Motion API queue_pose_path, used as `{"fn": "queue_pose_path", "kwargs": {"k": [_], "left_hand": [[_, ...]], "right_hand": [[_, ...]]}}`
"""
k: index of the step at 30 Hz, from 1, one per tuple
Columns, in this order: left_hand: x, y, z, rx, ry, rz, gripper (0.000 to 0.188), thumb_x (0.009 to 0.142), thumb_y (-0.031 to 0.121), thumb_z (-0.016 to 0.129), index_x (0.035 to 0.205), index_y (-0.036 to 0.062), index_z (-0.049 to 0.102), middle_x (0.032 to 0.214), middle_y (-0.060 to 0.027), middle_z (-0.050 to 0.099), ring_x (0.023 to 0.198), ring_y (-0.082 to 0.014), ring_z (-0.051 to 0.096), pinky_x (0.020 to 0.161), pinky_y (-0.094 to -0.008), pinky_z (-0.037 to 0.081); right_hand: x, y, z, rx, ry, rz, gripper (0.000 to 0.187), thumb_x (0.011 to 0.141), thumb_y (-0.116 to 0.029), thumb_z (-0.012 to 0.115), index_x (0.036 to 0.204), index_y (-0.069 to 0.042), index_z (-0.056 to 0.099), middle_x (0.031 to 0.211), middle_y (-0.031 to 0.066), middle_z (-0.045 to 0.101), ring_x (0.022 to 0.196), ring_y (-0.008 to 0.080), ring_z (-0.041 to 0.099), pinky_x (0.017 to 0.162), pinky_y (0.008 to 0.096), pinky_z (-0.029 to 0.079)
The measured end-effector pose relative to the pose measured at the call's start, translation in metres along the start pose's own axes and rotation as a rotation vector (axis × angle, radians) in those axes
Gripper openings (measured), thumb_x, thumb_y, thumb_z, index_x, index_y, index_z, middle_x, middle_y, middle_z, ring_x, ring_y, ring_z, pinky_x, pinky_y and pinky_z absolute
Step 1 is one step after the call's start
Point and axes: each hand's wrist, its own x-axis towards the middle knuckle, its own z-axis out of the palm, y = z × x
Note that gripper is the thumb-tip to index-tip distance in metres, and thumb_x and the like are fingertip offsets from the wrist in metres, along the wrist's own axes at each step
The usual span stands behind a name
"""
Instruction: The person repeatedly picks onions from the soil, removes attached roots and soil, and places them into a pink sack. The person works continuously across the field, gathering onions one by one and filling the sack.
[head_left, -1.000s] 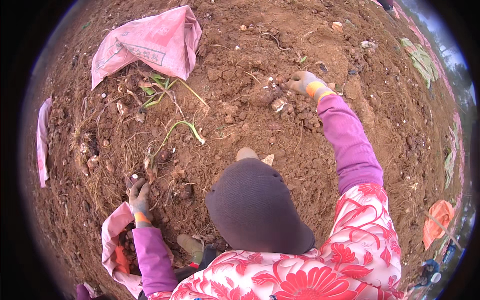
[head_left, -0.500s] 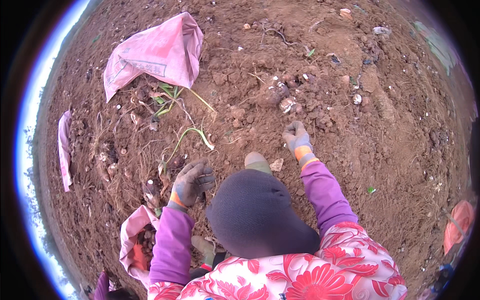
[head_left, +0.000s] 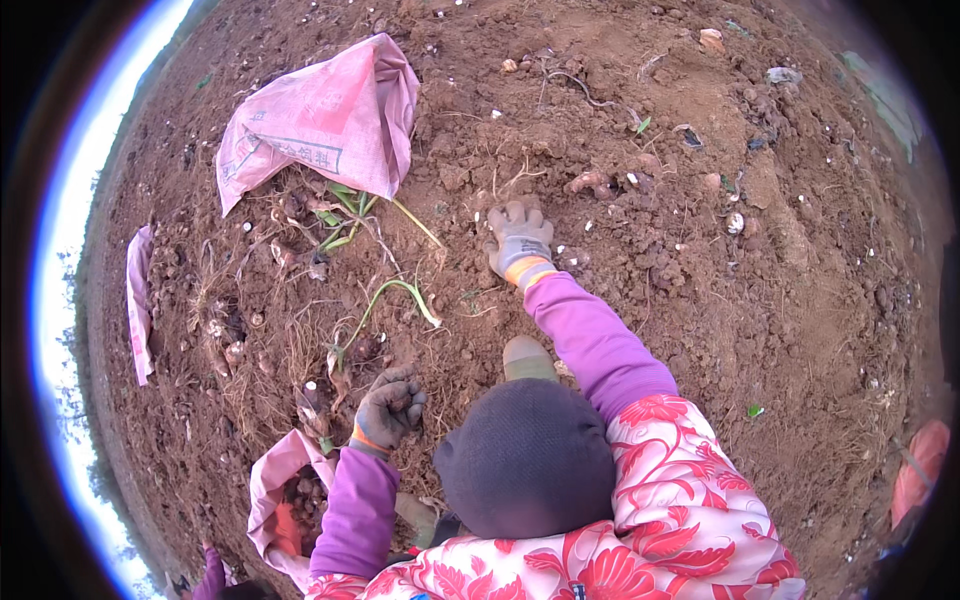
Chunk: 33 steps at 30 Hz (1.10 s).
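Note:
My right hand (head_left: 521,240), in a grey glove with an orange cuff, reaches forward and rests on the brown soil. Its fingers are bent and slightly apart; the tips are partly hidden. Pale, thin roots (head_left: 518,181) stick up just beyond it, and a reddish knobby root (head_left: 592,183) lies to its right. My left hand (head_left: 390,408), in a dirt-darkened glove, is held low with its fingers curled in; what they hold, if anything, is hidden. Below it stands an open pink sack (head_left: 268,490) with brown lumpy roots (head_left: 306,492) inside.
A pink woven sack (head_left: 325,120) lies at the far left beside green stalks (head_left: 350,215). A bent green stem (head_left: 385,290) and rooty clumps (head_left: 225,335) are scattered nearby. My boot toe (head_left: 527,357) shows ahead of the dark cap (head_left: 527,460). An orange-pink sack (head_left: 920,470) is at the right edge.
My right hand has moved forward and left, down onto the soil, and its arm is stretched further. The left hand's fingers have curled tighter. The clump formerly ahead of the right hand looks smaller.

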Motion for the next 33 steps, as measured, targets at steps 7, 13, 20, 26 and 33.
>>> {"fn": "queue_pose_path", "kwargs": {"k": [7,13,20,26,33], "left_hand": [[-0.049,-0.015,-0.005,-0.070,0.076,0.077,0.043,0.087,-0.004,0.061,0.127,0.0094,0.061,0.102,-0.0115,0.066,0.095,-0.0315,0.069,0.076,-0.0403,0.060],[-0.091,-0.025,-0.047,-0.096,0.286,0.130,0.040,0.088,-0.001,0.060,0.127,0.0040,0.059,0.097,-0.0115,0.069,0.084,-0.0297,0.072,0.072,-0.0386,0.063],[-0.052,-0.039,-0.019,-0.017,0.062,0.065,0.038,0.094,0.006,0.062,0.132,0.0027,0.059,0.102,-0.0098,0.070,0.086,-0.0223,0.070,0.074,-0.0340,0.061],[-0.016,-0.023,0.032,0.072,-0.051,-0.048,0.029,0.100,0.009,0.056,0.129,0.0051,0.057,0.105,-0.0134,0.069,0.082,-0.0219,0.070,0.069,-0.0321,0.060],[0.050,-0.007,0.051,0.011,0.032,0.070,0.024,0.103,0.027,0.060,0.118,0.0084,0.060,0.090,-0.0073,0.068,0.065,-0.0149,0.063,0.055,-0.0260,0.048]], "right_hand": [[-0.015,0.010,0.038,0.277,0.187,-0.301,0.076,0.082,-0.024,0.077,0.151,-0.026,0.045,0.163,0.0135,0.030,0.140,0.0433,0.040,0.118,0.0498,0.035],[-0.034,0.093,-0.006,0.671,0.485,0.172,0.025,0.092,-0.017,0.069,0.114,-0.006,0.072,0.100,0.0159,0.076,0.089,0.0248,0.072,0.086,0.0331,0.054],[-0.022,0.020,0.025,0.111,-0.274,0.029,0.037,0.089,-0.027,0.076,0.121,-0.009,0.069,0.109,0.0164,0.073,0.099,0.0281,0.069,0.091,0.0392,0.053],[-0.046,-0.022,0.039,1.561,-0.365,0.061,0.032,0.096,-0.006,0.069,0.126,-0.002,0.061,0.110,0.0065,0.070,0.099,0.0147,0.066,0.090,0.0297,0.055],[-0.074,-0.069,0.039,0.923,-0.333,-0.527,0.058,0.081,0.004,0.073,0.135,-0.006,0.053,0.115,0.0114,0.066,0.099,0.0180,0.067,0.085,0.0301,0.055]]}}
